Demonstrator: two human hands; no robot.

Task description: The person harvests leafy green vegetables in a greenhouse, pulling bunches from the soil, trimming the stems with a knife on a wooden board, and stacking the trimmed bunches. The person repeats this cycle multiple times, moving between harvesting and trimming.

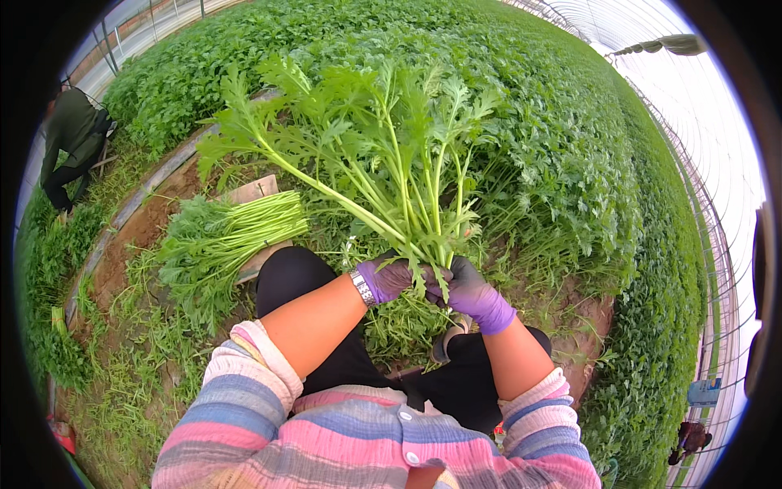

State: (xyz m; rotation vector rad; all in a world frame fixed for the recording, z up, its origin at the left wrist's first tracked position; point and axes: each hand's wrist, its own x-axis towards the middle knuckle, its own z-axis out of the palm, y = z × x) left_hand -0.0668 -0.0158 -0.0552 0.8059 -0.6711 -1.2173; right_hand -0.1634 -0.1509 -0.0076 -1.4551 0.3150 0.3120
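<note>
My left hand (391, 281) and my right hand (475, 294) meet in front of my knees, both in purple gloves darkened by dirt. Together they grip the lower stems of a loose bunch of leafy greens (403, 177), perhaps garland chrysanthemum. Its stems fan up and away from me, with the longest one leaning left. The cut ends are mostly hidden by my fingers and some drooping leaves. To the left, a neat pile of cut greens (244, 235) lies on a wooden board (253, 189), stems toward the right.
Dense standing greens (568, 134) grow ahead and along the right. Trimmed leaves (146, 342) litter the soil at left. A grey border strip (165, 168) runs along the bed. Beyond it another person (76, 134) bends over. Tied greens (59, 321) lie at far left.
</note>
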